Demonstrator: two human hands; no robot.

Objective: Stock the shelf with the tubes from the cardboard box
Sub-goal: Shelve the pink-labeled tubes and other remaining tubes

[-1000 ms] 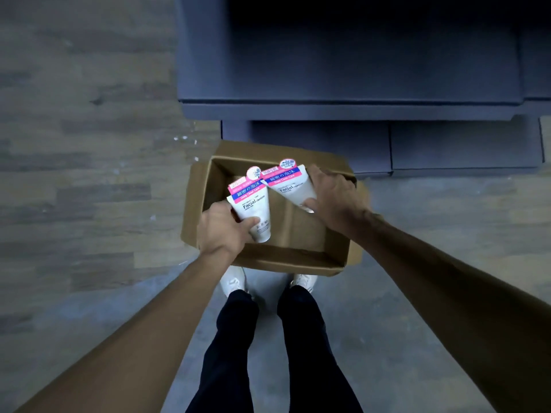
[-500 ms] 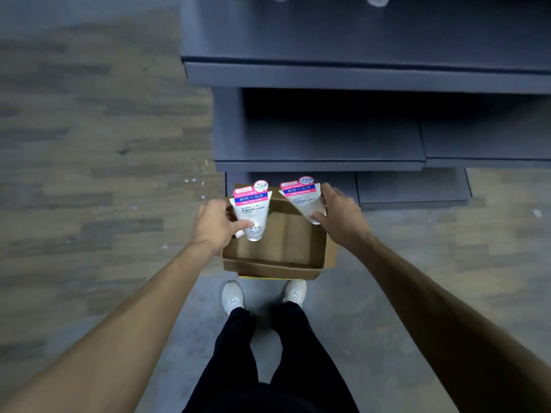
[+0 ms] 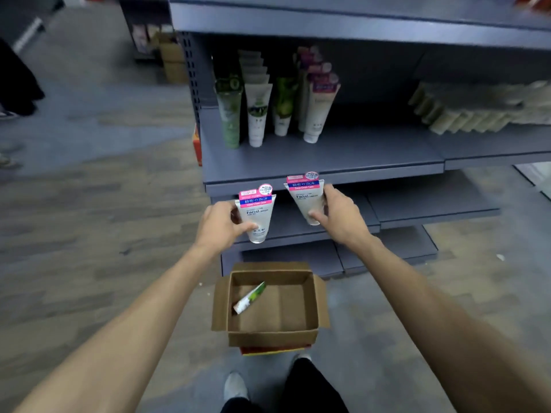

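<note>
Cardboard box (image 3: 269, 336) on floor, flaps open, one green-white tube (image 3: 250, 298) lying inside. Left hand (image 3: 219, 226) grips white tube (image 3: 255, 216), right hand (image 3: 338, 217) grips second tube (image 3: 306, 196): pink-blue headers, caps down, held before grey shelf (image 3: 322, 162) with standing tubes (image 3: 268, 108).

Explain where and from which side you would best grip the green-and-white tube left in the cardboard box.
Grip the green-and-white tube around its middle, reaching down from above: it lies slanted near the left wall of the open-topped cardboard box, with nothing over it.
</note>
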